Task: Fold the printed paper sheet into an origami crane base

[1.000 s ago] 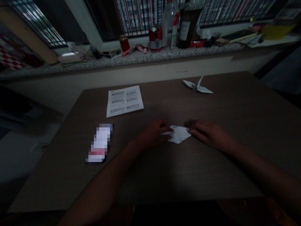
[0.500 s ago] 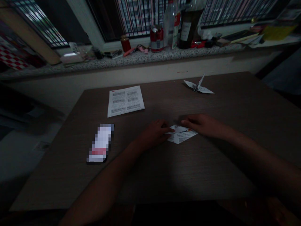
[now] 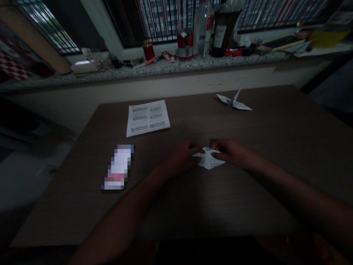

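Observation:
A small folded sheet of printed paper (image 3: 209,162) lies on the brown table between my hands. My left hand (image 3: 185,157) grips its left side, thumb and fingertips on the paper. My right hand (image 3: 230,151) is closed on the upper right part, its thumb pressing on the printed face and its other fingers curled behind. The fingers cover some of the paper's upper edge. Farther back on the right stands a folded paper crane (image 3: 234,102) with its wings spread, apart from both hands.
A flat printed sheet (image 3: 148,117) lies at the back left of the table (image 3: 176,209). Nearer, left of my left forearm, is a phone (image 3: 118,167) with a blurred screen. On the stone windowsill (image 3: 116,76) stand a red can (image 3: 185,45), bottles (image 3: 220,35) and small clutter.
My right hand has moved left and onto the folded paper, its thumb now on the face. A raised flap at the top now lies covered or flattened. My left hand stays in place.

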### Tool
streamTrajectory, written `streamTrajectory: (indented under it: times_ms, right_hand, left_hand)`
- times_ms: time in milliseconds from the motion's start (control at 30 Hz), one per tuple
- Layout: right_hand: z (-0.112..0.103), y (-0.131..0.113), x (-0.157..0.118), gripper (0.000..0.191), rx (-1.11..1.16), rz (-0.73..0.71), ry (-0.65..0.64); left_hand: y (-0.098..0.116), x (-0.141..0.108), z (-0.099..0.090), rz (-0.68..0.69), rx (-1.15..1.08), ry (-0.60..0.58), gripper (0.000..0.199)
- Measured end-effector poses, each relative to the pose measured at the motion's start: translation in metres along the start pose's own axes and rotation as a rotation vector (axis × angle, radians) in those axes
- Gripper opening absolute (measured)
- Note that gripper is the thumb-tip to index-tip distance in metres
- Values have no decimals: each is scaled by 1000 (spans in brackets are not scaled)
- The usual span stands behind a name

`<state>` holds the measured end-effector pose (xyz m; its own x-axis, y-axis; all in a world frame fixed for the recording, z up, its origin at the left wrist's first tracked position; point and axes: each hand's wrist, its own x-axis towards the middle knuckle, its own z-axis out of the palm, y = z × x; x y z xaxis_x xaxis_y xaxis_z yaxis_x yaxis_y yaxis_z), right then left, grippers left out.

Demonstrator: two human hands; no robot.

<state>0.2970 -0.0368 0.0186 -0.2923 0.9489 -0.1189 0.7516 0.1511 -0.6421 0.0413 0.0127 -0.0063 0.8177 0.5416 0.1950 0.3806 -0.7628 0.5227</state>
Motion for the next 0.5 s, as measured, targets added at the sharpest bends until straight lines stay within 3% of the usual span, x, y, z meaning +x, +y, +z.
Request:
streamTrajectory:
  times_ms: [167, 333, 500]
  right_hand:
    - [10, 1, -10, 11, 41, -107, 146]
    - [13, -5, -16, 10, 11, -194, 255]
    - [13, -10, -19, 13, 20, -253, 296]
  left_hand:
    - [11, 1, -5, -74, -203, 26, 27]
    - [19, 6, -4, -296, -434, 125, 31]
    - [20, 9, -6, -375, -470, 73, 27]
